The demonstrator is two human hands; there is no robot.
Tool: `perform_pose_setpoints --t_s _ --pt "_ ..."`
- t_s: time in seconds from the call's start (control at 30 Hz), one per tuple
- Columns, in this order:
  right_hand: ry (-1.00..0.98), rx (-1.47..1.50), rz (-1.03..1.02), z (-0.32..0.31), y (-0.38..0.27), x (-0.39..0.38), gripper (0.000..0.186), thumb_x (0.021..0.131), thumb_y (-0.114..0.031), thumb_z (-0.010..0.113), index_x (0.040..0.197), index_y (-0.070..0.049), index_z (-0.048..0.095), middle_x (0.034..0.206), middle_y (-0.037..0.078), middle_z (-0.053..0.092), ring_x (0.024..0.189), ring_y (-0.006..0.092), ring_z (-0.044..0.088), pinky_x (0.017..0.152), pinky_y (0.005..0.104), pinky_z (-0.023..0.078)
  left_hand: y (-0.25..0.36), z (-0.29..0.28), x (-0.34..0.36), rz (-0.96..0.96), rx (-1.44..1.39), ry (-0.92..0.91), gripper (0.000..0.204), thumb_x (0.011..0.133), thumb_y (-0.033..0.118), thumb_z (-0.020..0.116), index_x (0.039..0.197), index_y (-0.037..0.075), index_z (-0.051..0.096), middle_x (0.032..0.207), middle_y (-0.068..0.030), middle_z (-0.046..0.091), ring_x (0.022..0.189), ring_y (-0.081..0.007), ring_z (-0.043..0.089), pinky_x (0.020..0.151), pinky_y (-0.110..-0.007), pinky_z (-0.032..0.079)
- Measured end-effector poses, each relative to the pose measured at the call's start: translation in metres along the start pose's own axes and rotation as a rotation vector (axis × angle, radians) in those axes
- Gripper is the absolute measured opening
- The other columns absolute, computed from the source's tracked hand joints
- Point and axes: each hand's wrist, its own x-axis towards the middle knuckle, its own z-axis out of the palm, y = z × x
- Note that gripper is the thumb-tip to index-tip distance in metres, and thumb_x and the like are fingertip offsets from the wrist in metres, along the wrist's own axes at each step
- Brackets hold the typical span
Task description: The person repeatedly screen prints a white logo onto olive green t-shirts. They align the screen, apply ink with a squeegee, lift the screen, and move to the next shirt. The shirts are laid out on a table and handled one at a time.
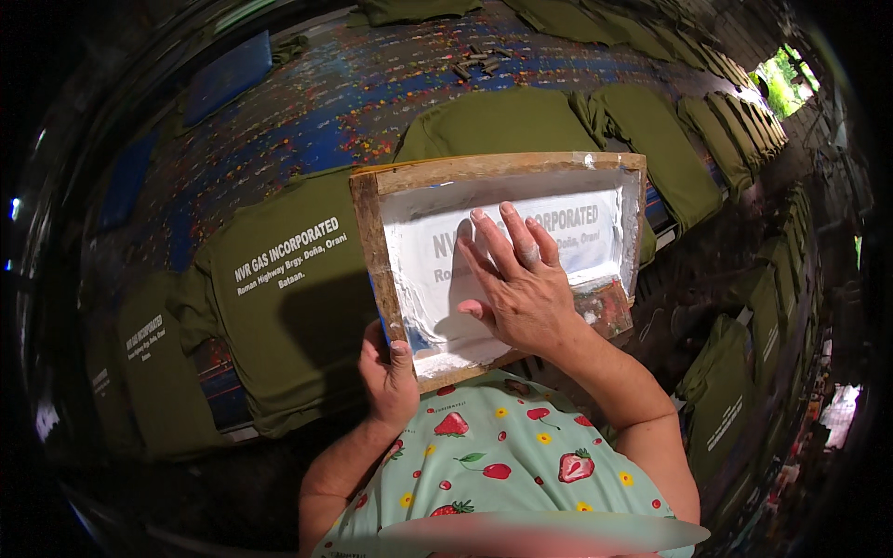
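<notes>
Left hand (394, 386): grip clasping rectangular wooden-framed white mesh screen (423, 302) at lower-left corner. Right hand (527, 296): grip spread wide, empty, over screen; contact unclear.

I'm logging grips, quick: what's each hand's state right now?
Left hand: closed, holding the frame near its lower left corner.
Right hand: open, fingers spread over the screen; whether they touch it, I can't tell.

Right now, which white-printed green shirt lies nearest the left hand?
The shirt just left of the wooden frame; the other printed shirts lie farther from the left hand.
</notes>
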Motion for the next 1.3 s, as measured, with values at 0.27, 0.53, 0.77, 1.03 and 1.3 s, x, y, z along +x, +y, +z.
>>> perform_pose_setpoints --t_s 0.27,0.53,0.77,1.03,1.3 --pt "0.269 0.072 -0.004 -0.018 0.016 -0.049 0.053 0.095 -0.040 0.076 0.141 -0.014 0.071 0.159 0.015 0.057 0.151 0.0381 0.048 0.124 0.0543 0.031 -0.027 -0.021 -0.006 -0.082 0.076 0.122 0.045 0.114 0.037 0.061 0.139 0.000 0.056 0.119 -0.0028 0.064 0.107 -0.0135 0.058 0.099 -0.032 0.048" --pt "0.465 -0.008 0.255 0.007 0.094 -0.137 0.050 0.084 -0.004 0.073 0.134 -0.009 0.071 0.149 0.018 0.061 0.138 0.0424 0.058 0.115 0.0531 0.044 0.004 -0.042 0.023 -0.093 0.082 0.601 0.066 0.116 0.047 0.054 0.152 -0.008 0.047 0.150 -0.0214 0.055 0.132 -0.0301 0.058 0.112 -0.043 0.048" --pt "0.128 -0.231 0.785 0.039 0.285 -0.206 0.052 0.088 -0.004 0.069 0.139 -0.014 0.070 0.157 0.018 0.053 0.150 0.0441 0.045 0.119 0.0580 0.038 0.040 -0.026 0.055 0.137 0.114 0.799 0.083 0.115 0.053 0.050 0.157 -0.017 0.040 0.163 -0.0294 0.046 0.145 -0.0372 0.054 0.123 -0.046 0.044" --pt "-0.121 -0.245 0.575 0.114 0.482 -0.213 0.056 0.087 -0.004 0.067 0.142 -0.016 0.070 0.160 0.019 0.052 0.153 0.0443 0.042 0.121 0.0577 0.038 0.036 0.062 0.066 0.383 0.037 1.029 0.085 0.116 0.057 0.045 0.161 -0.015 0.035 0.166 -0.0238 0.044 0.147 -0.0354 0.052 0.124 -0.046 0.044" --pt "-0.242 -0.109 0.385 0.126 0.522 -0.220 0.053 0.089 -0.006 0.064 0.142 -0.013 0.071 0.158 0.018 0.054 0.150 0.0460 0.045 0.121 0.0590 0.037 0.049 0.141 0.045 0.371 0.075 1.113 0.085 0.116 0.059 0.042 0.165 -0.010 0.032 0.169 -0.0208 0.041 0.149 -0.0333 0.050 0.125 -0.045 0.043"
